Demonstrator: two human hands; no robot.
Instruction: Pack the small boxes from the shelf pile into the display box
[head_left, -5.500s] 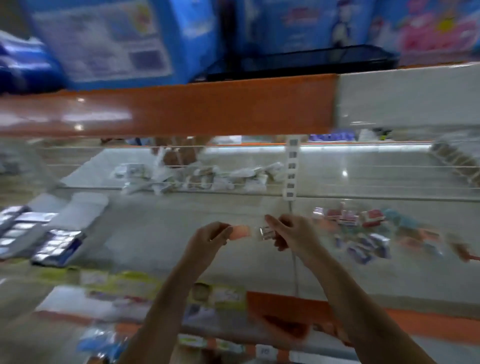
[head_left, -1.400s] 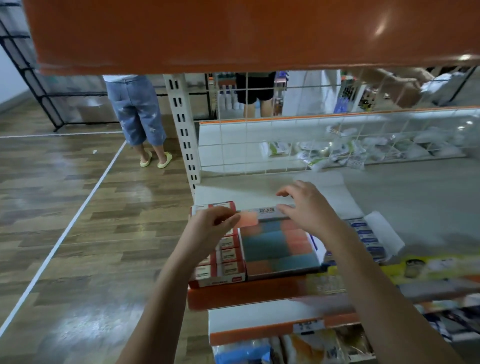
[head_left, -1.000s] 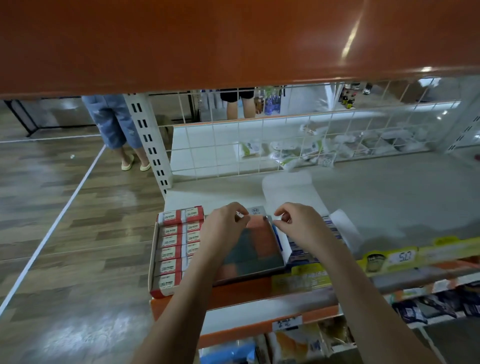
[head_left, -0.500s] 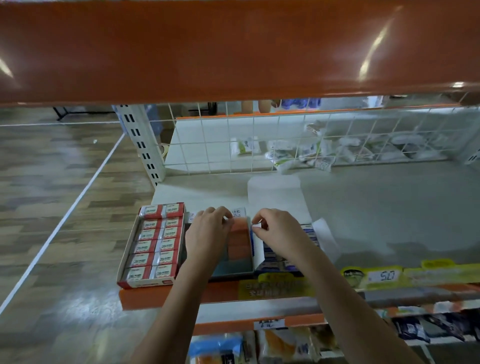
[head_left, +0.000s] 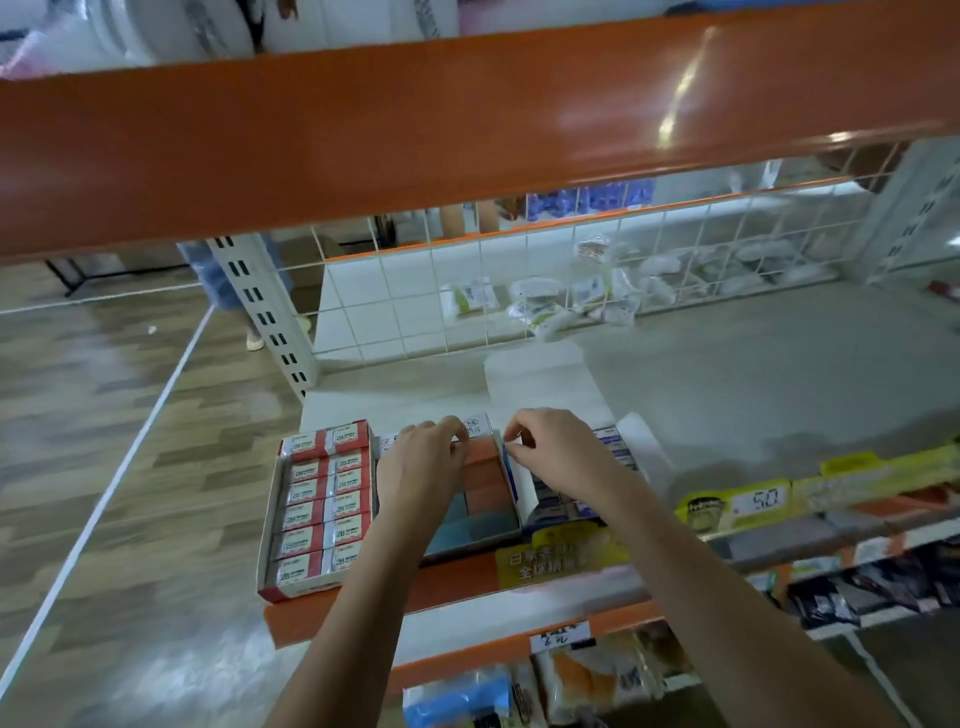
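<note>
The open display box sits at the shelf's front edge, with orange and teal small boxes lying flat in it. Both my hands are at its far end. My left hand curls its fingers over an orange small box in the back row, next to a white-labelled end. My right hand pinches thumb and forefinger at the display box's blue-edged right wall. My left forearm hides the box's left half. The shelf pile is out of view.
A tray of red-and-white boxes touches the display box on the left, and a blue-and-white carton with a white flap on the right. An orange beam hangs overhead; a wire grid backs the grey shelf.
My hands carried a small box from mid-air by the pile leftward to the display box and lowered it into the far end. Over the last half second they barely moved.
</note>
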